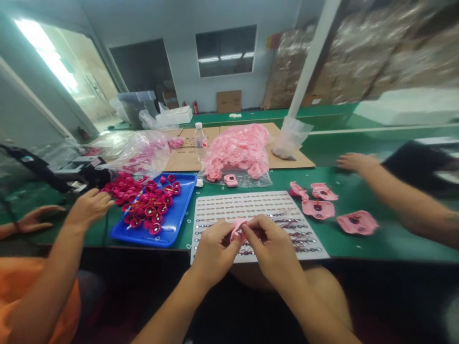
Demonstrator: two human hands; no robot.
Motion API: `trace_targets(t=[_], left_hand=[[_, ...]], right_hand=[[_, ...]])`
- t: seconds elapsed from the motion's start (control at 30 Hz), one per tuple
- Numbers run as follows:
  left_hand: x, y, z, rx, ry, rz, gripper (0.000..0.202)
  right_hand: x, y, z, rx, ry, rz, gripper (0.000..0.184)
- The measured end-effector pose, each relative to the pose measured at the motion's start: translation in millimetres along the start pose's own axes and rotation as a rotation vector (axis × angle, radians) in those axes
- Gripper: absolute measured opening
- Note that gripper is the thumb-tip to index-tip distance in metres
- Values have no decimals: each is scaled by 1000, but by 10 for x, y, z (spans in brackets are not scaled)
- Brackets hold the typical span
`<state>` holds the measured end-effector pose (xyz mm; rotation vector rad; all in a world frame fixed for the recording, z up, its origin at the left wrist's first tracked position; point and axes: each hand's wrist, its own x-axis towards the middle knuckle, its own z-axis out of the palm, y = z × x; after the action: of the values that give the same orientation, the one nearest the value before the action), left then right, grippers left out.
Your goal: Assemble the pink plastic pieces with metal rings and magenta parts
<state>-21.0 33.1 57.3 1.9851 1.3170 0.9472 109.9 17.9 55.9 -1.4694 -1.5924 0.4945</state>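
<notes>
My left hand (214,253) and my right hand (272,246) meet over a white perforated board (244,206), which carries rows of small metallic parts. Both hands pinch a small pink plastic piece (237,228), partly hidden by my fingers. Just right of the board lie several flat pink pieces, the nearest (318,209) with a dark centre. Thin dark wires or stems (297,234) lie on the board's right side, close to my right hand.
To the left, a blue tray (181,210) holds a heap of magenta round parts. Behind, a clear bag of pink pieces (236,150) and a water bottle (200,142) rest on cardboard (292,160). Co-workers' hands (88,208) (355,162) reach over the green workbench (319,248) on both sides.
</notes>
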Motion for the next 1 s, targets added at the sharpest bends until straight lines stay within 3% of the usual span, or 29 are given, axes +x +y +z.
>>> trace_targets(t=[0.1,0.23,0.3,0.47,0.57,0.63,0.7,0.77,0.87,0.93,1.0], left_hand=[[-75,-64,-86,-11,-7,18,22],[-199,-193,-157,-63,16,17,20],[-255,-267,-203,-78,32,0,21],[-377,-441,-448,43,65,-26,21],[-440,-567,-598,184,109,28,49],[-474,-686,-673,225,89,70,60],[-509,-832,-745,209,161,11,51],[-559,-987,-821,105,339,-141,42],[-661,-1174,-914,-214,548,-346,34],[-729,-1244,-934,-445,597,-409,35],[-773,-1269,-922,-647,644,-425,41]], right_hand=[[48,15,39,36,-4,-28,9],[71,-39,146,222,-320,0,19],[67,-107,220,250,-411,52,18],[39,-212,519,265,-475,117,18],[29,-241,781,218,-467,144,15],[60,-288,961,242,-547,126,16],[158,-346,1140,325,-687,71,17],[341,-386,1333,382,-755,-7,21],[717,-388,1671,276,-592,-198,29],[957,-368,1915,156,-456,-358,39],[1137,-351,2139,101,-410,-457,44]])
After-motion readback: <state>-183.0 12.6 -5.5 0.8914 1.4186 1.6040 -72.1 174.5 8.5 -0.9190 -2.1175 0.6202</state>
